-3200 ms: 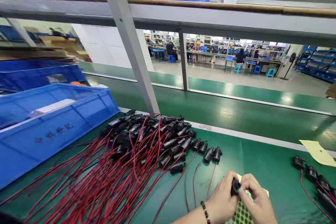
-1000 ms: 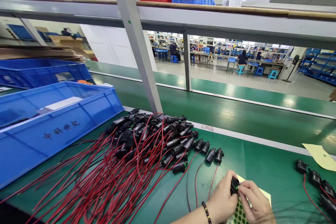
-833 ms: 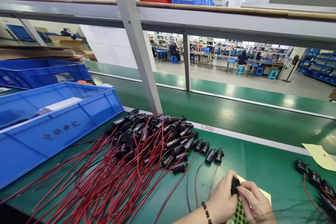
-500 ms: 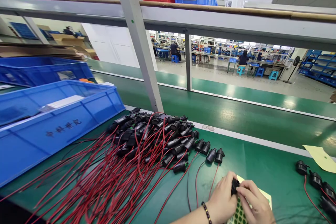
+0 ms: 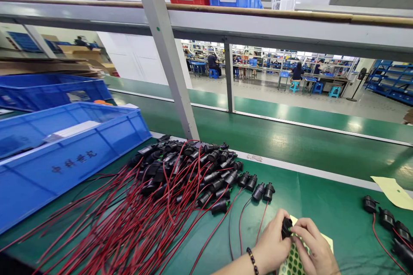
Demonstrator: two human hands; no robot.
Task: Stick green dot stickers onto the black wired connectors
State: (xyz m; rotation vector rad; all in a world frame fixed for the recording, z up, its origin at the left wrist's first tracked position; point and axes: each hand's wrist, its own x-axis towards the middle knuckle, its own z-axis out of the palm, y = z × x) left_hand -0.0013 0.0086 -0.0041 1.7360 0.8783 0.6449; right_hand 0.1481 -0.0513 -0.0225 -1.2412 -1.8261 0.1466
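My left hand, with a beaded bracelet at the wrist, is closed around a black cylindrical wired part. The thumb and index finger of my right hand are pinched together against that part's side. A speck of green, a small round sticker, shows at those fingertips. Under both hands lies a pale yellow sheet of green dot stickers, partly covered by them. Just beyond my left hand, several like parts stand in a short row with red and black wires.
A large pile of black wired parts spreads leftward, its red wires trailing to the front. Blue crates stand at left. More parts and a yellow sheet lie at right. A metal post rises behind the pile.
Green now shows at my right fingertips against the black part, which has turned slightly in my left hand. The whole view has shifted a little.
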